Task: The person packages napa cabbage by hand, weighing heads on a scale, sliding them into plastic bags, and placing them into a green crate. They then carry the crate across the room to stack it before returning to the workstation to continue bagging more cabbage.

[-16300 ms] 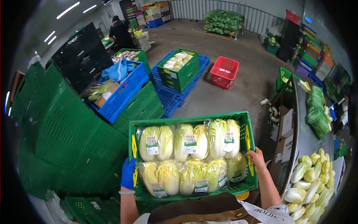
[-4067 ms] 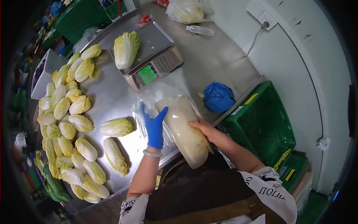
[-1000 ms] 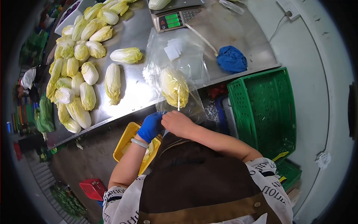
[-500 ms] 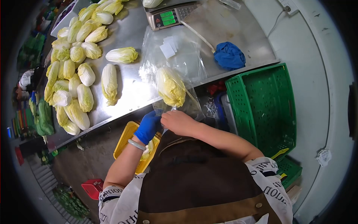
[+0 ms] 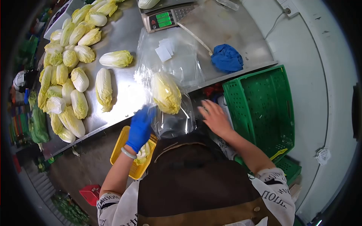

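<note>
Well, starting at the left end of the desk [image 5: 126,35], there is the heap of cabbages [image 5: 64,71] waiting unwrapped, and two loose cabbages [image 5: 109,75] lie apart from it toward the middle. Below the near edge sits the yellow basket [image 5: 128,152] with some leaf scraps in it.

My left hand [image 5: 140,126], in its blue glove, is up against the left side of the clear bag [image 5: 173,122] right at the near edge. It is blurred, so I cannot tell whether the fingers pinch the plastic or only press on it. The bagged cabbage [image 5: 166,92] lies at that edge with its stem end toward me, and the slack mouth of the bag hangs over the edge toward my apron. Further back are spare bags with white labels [image 5: 164,51] on them, and the scale [image 5: 164,17] is at the far edge.

My right hand [image 5: 215,116] is off the bag, fingers spread and holding nothing, over the gap between the desk and the green crate [image 5: 260,105]. The blue cloth [image 5: 226,59] lies near the right corner.

I judge this to be the closing step: the cabbage is in and the mouth is loose. Next I would need both hands on the slack plastic, gathering it tight without letting the cabbage slide off the edge.
</note>
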`<move>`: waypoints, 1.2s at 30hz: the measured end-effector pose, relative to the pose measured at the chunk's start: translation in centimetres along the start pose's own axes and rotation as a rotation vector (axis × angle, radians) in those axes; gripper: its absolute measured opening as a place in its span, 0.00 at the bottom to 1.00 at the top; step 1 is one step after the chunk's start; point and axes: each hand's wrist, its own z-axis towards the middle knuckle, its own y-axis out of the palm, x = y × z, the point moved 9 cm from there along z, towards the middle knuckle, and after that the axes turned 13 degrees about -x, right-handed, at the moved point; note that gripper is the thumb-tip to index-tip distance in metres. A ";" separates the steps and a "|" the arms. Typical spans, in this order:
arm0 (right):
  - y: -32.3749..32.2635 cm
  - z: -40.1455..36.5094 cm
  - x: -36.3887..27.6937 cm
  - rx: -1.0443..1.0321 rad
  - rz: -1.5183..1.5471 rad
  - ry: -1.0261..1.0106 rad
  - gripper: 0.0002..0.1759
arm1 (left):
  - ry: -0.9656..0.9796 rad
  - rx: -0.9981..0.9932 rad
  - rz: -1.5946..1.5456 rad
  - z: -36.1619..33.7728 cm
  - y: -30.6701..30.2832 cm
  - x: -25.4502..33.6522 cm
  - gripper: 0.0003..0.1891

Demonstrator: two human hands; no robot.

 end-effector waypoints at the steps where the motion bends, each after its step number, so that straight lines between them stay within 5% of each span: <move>1: -0.2 1.8 -1.7 0.059 0.009 -0.164 0.24 | 0.144 -0.025 0.037 0.2 0.2 2.0 0.35; 3: 0.8 3.5 -2.6 0.108 0.110 -0.397 0.18 | 0.357 -0.027 0.002 -0.3 1.3 3.3 0.31; 5: 2.7 4.5 -1.9 0.070 0.288 -0.545 0.11 | 0.296 0.001 -0.244 -0.4 0.7 0.4 0.24; 7: 4.2 6.4 1.8 -0.111 0.829 -0.198 0.08 | 0.080 0.052 -0.731 -0.1 0.5 -2.9 0.12; 10: 6.0 8.4 4.5 -0.116 1.267 0.101 0.15 | -0.248 -0.074 -1.559 0.8 4.1 -6.9 0.14; 12: 9.3 9.4 4.8 -0.223 1.463 0.363 0.17 | -0.408 -0.053 -1.608 1.7 6.8 -8.9 0.15; 14: 11.4 10.0 3.9 -0.273 1.316 0.516 0.21 | -0.569 -0.046 -1.762 2.1 11.8 -10.8 0.14; 16: 13.5 11.3 3.9 -0.043 0.638 0.387 0.21 | -0.650 -0.039 -1.707 2.6 14.7 -11.2 0.12; 17: 12.4 10.9 3.4 -0.049 0.565 0.451 0.18 | -0.685 -0.056 -1.714 2.7 15.2 -11.1 0.12; 20: 12.3 8.3 3.9 -0.146 1.224 0.759 0.16 | -0.722 -0.002 -1.906 2.4 16.2 -11.1 0.10; 21: 8.5 7.7 4.4 -0.050 0.984 0.827 0.16 | -0.716 0.036 -1.996 2.7 16.3 -11.3 0.10; 24: -0.3 10.8 -2.9 0.030 0.374 0.013 0.24 | -0.745 -0.020 -1.967 3.3 13.5 -10.6 0.08; 25: -0.3 10.8 -5.8 0.040 0.213 -0.113 0.30 | -0.537 -0.139 -1.803 4.0 13.2 -10.8 0.08; 26: 0.4 11.4 -8.9 0.050 0.053 -0.227 0.37 | -0.604 -0.138 -1.908 3.7 14.5 -11.1 0.08; 27: 3.9 12.7 -9.1 0.000 -0.045 -0.193 0.47 | -0.674 -0.142 -2.007 3.7 15.0 -11.1 0.08; 28: 4.3 13.7 -9.2 -0.030 -0.017 -0.171 0.46 | -0.748 -0.142 -2.102 3.7 15.7 -11.1 0.08; 30: 4.8 15.1 -8.6 -0.086 0.043 -0.135 0.45 | -0.724 -0.176 -1.610 4.2 14.9 -15.8 0.09; 31: 3.5 15.5 -8.0 -0.052 0.143 -0.111 0.43 | -0.646 -0.037 -1.346 5.3 12.0 -17.0 0.07; 34: 0.3 16.2 -5.0 0.072 0.538 0.024 0.38 | -0.118 0.324 -0.802 8.9 -2.7 -11.4 0.14; 35: -0.1 16.4 -2.9 0.119 0.716 0.098 0.37 | 0.094 0.226 -0.724 10.4 -3.5 -10.5 0.23; 36: -0.4 16.5 -0.6 0.166 0.890 0.166 0.35 | 0.215 0.116 -0.644 12.0 -4.4 -9.7 0.22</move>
